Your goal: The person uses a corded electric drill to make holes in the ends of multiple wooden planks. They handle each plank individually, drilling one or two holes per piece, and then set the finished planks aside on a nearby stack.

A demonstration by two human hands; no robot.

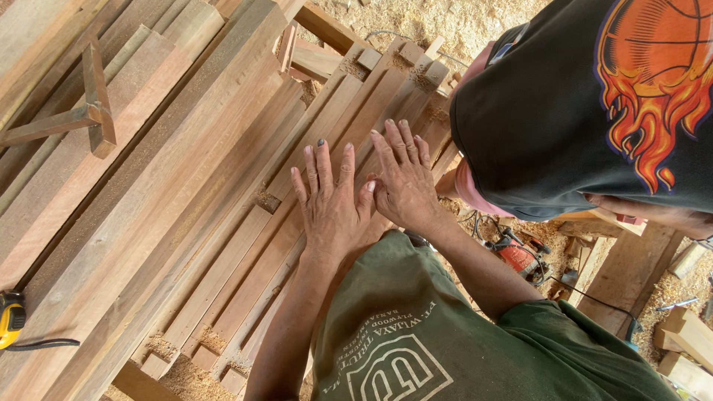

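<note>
A broad stack of boards (186, 186) runs from seven o'clock to one o'clock, dusted with sawdust. Under the palms lie the narrower slats (349, 111), long, stiff and probably heavy in a bundle; each looks best gripped along its edges or at a notched end, since the dusty faces seem slippery. The left hand (330, 200) and right hand (405, 182) rest flat and spread on them, side by side, grasping nothing. At two o'clock a second person's black shirt (587, 111) hides the slats' far side. A yellow tape measure (10, 318) is cut off at eight o'clock.
</note>
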